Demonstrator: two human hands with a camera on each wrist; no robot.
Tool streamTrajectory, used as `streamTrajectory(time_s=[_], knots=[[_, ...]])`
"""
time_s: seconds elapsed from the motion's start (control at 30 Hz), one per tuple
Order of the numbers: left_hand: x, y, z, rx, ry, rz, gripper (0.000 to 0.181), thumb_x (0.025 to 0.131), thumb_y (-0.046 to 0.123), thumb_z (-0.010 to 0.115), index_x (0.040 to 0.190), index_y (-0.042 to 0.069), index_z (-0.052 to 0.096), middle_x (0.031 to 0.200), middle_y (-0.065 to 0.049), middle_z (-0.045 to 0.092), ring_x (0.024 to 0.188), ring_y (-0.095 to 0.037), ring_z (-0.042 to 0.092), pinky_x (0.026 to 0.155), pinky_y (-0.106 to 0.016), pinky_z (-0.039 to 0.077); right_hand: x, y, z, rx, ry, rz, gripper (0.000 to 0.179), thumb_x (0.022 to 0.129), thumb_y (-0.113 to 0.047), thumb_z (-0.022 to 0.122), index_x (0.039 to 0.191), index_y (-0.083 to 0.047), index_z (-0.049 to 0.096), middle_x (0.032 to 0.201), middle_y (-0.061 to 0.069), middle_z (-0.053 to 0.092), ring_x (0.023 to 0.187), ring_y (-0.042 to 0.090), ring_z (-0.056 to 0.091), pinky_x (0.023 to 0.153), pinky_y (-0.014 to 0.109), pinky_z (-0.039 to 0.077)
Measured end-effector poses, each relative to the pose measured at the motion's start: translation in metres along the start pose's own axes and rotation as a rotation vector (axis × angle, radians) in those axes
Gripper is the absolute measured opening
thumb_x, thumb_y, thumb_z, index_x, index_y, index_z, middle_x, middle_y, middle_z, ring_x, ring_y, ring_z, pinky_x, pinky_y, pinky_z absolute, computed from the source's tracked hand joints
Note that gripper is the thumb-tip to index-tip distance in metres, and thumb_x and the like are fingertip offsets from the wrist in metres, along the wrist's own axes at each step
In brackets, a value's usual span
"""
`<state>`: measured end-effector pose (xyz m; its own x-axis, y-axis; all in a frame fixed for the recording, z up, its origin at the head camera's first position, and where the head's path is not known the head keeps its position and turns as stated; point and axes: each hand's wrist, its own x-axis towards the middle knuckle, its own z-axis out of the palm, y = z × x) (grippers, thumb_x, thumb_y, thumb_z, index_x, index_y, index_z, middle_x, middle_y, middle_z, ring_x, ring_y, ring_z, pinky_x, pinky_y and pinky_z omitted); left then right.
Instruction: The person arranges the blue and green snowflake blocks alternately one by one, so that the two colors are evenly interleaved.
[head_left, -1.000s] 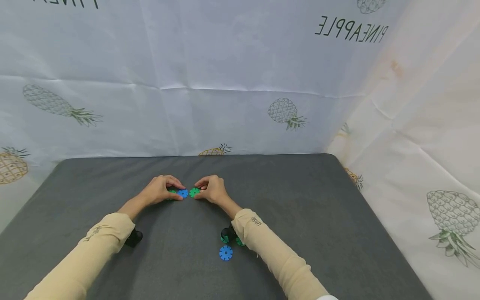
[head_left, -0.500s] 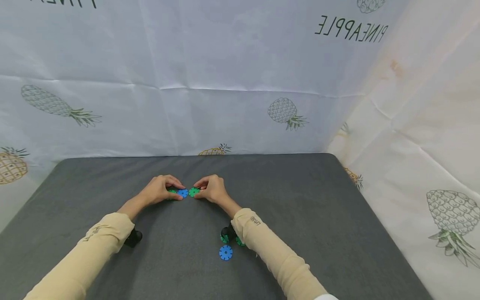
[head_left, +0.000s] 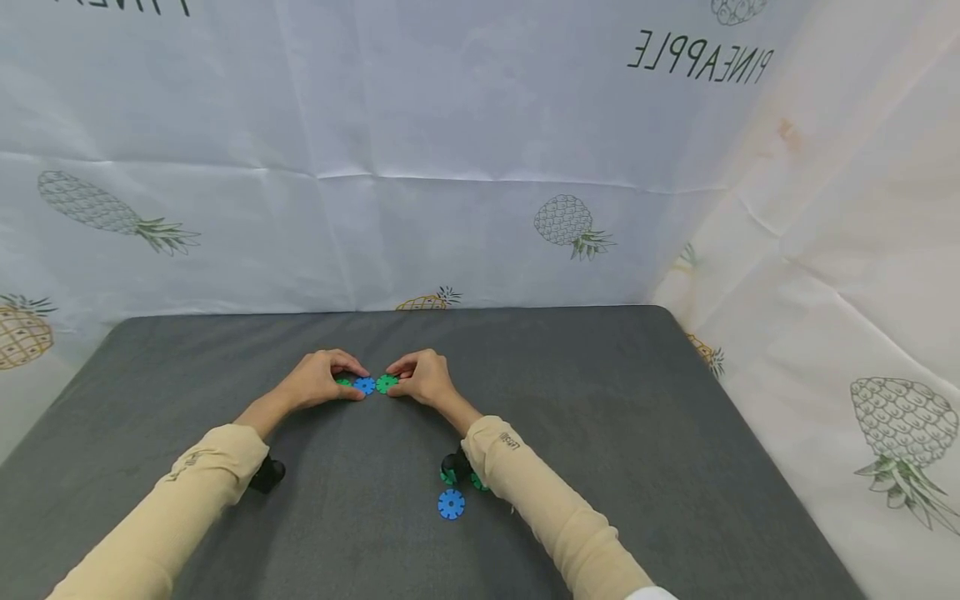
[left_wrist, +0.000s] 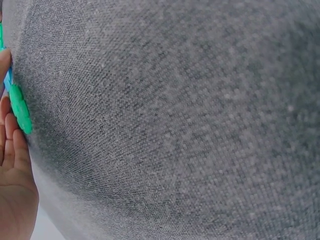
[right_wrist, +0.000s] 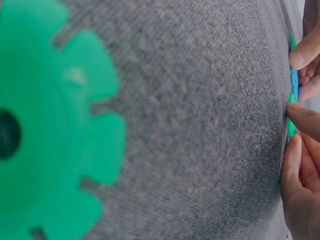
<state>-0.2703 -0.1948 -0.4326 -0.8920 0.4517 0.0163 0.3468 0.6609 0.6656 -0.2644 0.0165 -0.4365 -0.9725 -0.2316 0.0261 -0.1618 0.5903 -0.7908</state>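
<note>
In the head view my left hand [head_left: 318, 380] holds a blue notched interlocking disc [head_left: 364, 386] between thumb and fingers. A green disc [head_left: 344, 383] joins its left side, partly covered by that hand. My right hand [head_left: 427, 381] pinches another green disc [head_left: 387, 383] by its edge, right beside the blue one. Whether these two interlock or only touch, I cannot tell. The right wrist view shows the row edge-on: the blue disc [right_wrist: 294, 82] lies between green ones, with the right hand's green disc [right_wrist: 291, 122] at the lower end.
Nearer me on the grey cloth lie a loose blue disc [head_left: 452, 504] and two green discs, one [head_left: 447, 477] partly behind the black wrist camera [head_left: 455, 465], the other [head_left: 478, 482] partly under the right sleeve. A pineapple-print curtain [head_left: 450, 242] hangs behind the table.
The right hand and its green disc have edged very slightly left, close against the blue disc. The left hand keeps its hold, and the loose discs stay put.
</note>
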Motion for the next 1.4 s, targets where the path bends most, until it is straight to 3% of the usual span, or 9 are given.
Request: streamTrajectory(time_s=[0.4, 0.53, 0.7, 0.9, 1.1, 1.4], knots=[[-0.001, 0.001, 0.000, -0.017, -0.002, -0.014, 0.032, 0.077, 0.025, 0.082, 0.103, 0.007, 0.075, 0.110, -0.013, 0.065, 0.101, -0.031, 0.061, 0.084, -0.045, 0.050, -0.001, 0.003, -0.001, 0.012, -0.021, -0.007, 0.022, 0.070, -0.008, 0.087, 0.091, -0.009, 0.079, 0.081, 0.001, 0.073, 0.064, 0.000, 0.059, 0.060, 0.014, 0.048], [-0.002, 0.002, 0.001, -0.014, -0.003, -0.010, 0.034, 0.078, 0.026, 0.081, 0.106, 0.008, 0.074, 0.110, -0.013, 0.065, 0.102, -0.031, 0.060, 0.085, -0.046, 0.050, 0.000, 0.004, -0.007, 0.093, -0.069, 0.020, 0.027, 0.070, -0.005, 0.086, 0.096, -0.006, 0.077, 0.088, 0.004, 0.073, 0.070, 0.005, 0.063, 0.064, 0.017, 0.051], [-0.003, 0.004, 0.000, -0.018, -0.007, -0.005, 0.034, 0.079, 0.024, 0.081, 0.108, 0.007, 0.074, 0.110, -0.013, 0.065, 0.104, -0.033, 0.059, 0.089, -0.049, 0.049, 0.002, 0.005, -0.023, 0.258, -0.186, 0.070, 0.036, 0.074, 0.001, 0.081, 0.109, -0.001, 0.071, 0.102, 0.011, 0.071, 0.084, 0.014, 0.067, 0.072, 0.023, 0.054], [-0.003, 0.004, -0.002, -0.033, -0.012, -0.009, 0.034, 0.079, 0.023, 0.080, 0.108, 0.006, 0.074, 0.111, -0.014, 0.065, 0.106, -0.034, 0.059, 0.091, -0.050, 0.048, 0.000, 0.010, -0.047, 0.363, -0.261, 0.044, 0.039, 0.081, 0.001, 0.074, 0.118, 0.005, 0.065, 0.116, 0.018, 0.066, 0.099, 0.020, 0.065, 0.080, 0.028, 0.054], [-0.001, 0.003, -0.002, -0.033, -0.007, 0.000, 0.034, 0.079, 0.023, 0.080, 0.108, 0.006, 0.074, 0.112, -0.014, 0.065, 0.107, -0.034, 0.060, 0.092, -0.050, 0.048, -0.006, 0.021, -0.072, 0.474, -0.269, 0.015, 0.043, 0.086, 0.002, 0.069, 0.126, 0.007, 0.058, 0.126, 0.023, 0.059, 0.104, 0.023, 0.064, 0.087, 0.033, 0.052], [0.002, 0.005, 0.003, 0.002, 0.017, 0.041, 0.033, 0.078, 0.022, 0.081, 0.106, 0.005, 0.074, 0.109, -0.014, 0.066, 0.100, -0.031, 0.062, 0.086, -0.048, 0.050, -0.023, 0.040, -0.096, 0.509, -0.227, -0.002, 0.040, 0.087, 0.002, 0.067, 0.126, 0.007, 0.058, 0.128, 0.027, 0.056, 0.101, 0.020, 0.065, 0.092, 0.043, 0.050]])
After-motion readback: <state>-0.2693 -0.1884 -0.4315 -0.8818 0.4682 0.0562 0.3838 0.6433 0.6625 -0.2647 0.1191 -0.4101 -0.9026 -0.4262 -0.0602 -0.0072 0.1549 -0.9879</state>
